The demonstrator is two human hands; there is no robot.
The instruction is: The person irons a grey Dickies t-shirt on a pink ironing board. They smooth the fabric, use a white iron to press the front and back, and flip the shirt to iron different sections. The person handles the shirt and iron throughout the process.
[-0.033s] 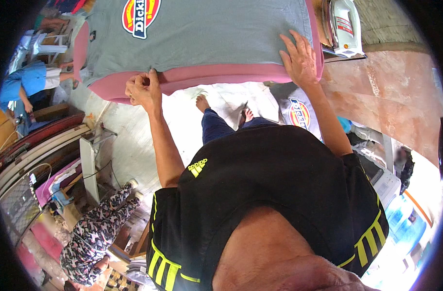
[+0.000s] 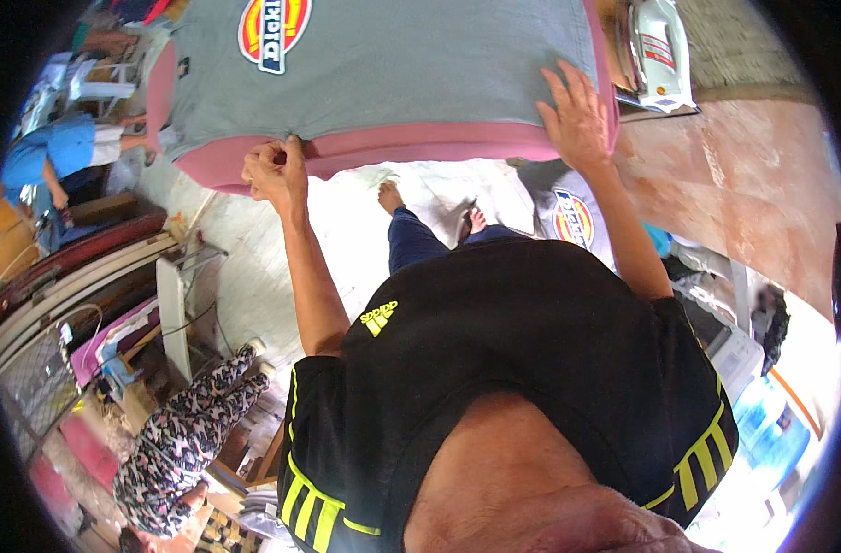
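A grey T-shirt (image 2: pixel 393 69) with a round red and yellow emblem lies spread over a pink padded ironing board (image 2: pixel 374 147). At the board's near left edge, my left hand (image 2: pixel 277 170) is closed, thumb and fingertips pinching the shirt's hem. My right hand (image 2: pixel 579 120) rests flat on the cloth near the right end, fingers spread. Just beyond that end stands a white iron (image 2: pixel 662 55), partly cut off by the picture's edge. Below the board, near my right forearm, is a second grey garment (image 2: pixel 538 184) with a similar emblem.
A reddish-brown surface (image 2: pixel 724 175) extends to the right. On the left are stacked boards (image 2: pixel 79 286) and a small white stand (image 2: pixel 173 313). One person in blue (image 2: pixel 47 157) is at the far left; another in patterned clothes (image 2: pixel 181 452) is at the lower left.
The whole view has shifted very slightly. Both hands keep the same places on the shirt.
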